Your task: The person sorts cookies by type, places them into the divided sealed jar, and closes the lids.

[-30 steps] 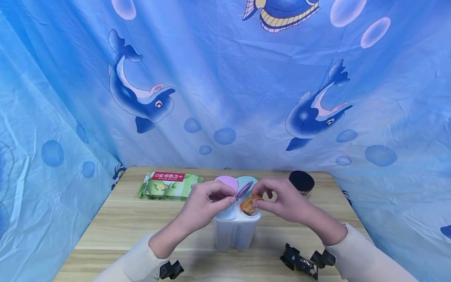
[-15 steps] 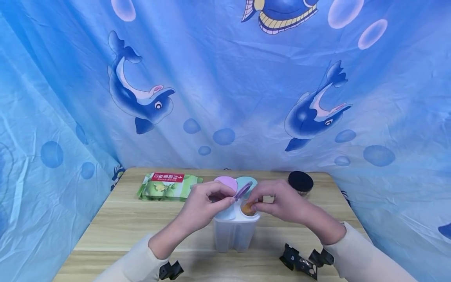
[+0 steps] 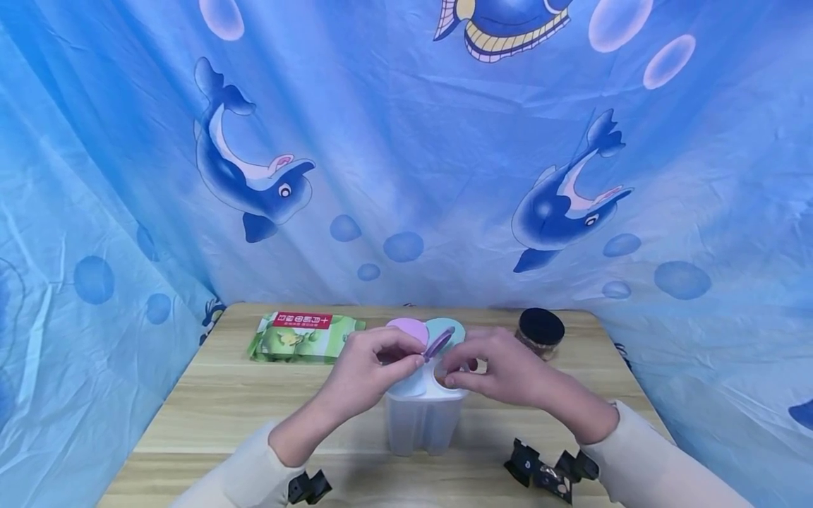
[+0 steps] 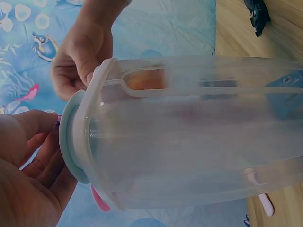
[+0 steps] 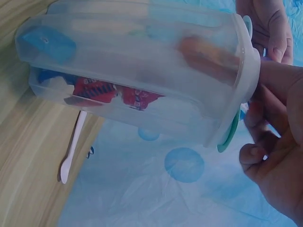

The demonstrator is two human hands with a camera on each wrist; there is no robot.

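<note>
A translucent storage container [image 3: 422, 427] stands upright on the table, with several round coloured lids over its compartments. My left hand [image 3: 371, 363] pinches the raised purple lid [image 3: 438, 344]. At the mouth of the uncovered compartment, the thumb and fingers of my right hand [image 3: 504, 363] reach into the opening. An orange-wrapped packet [image 5: 208, 59] is inside, just below the rim. My right fingertips seem to stay on its upper end, though the white rim hides the contact. Lower in the container lie red packets [image 5: 94, 90] and a blue packet [image 5: 49, 42].
A green bag [image 3: 305, 337] lies at the back left of the wooden table [image 3: 209, 416]. A black-lidded jar [image 3: 541, 330] stands at the back right. Near the front right is a black wrapper [image 3: 540, 473]. A white spoon [image 5: 72, 149] lies beside the container.
My right hand has lowered the orange packet from above the opening into the compartment, so little of it shows from above. The left hand keeps its pinch on the purple lid.
</note>
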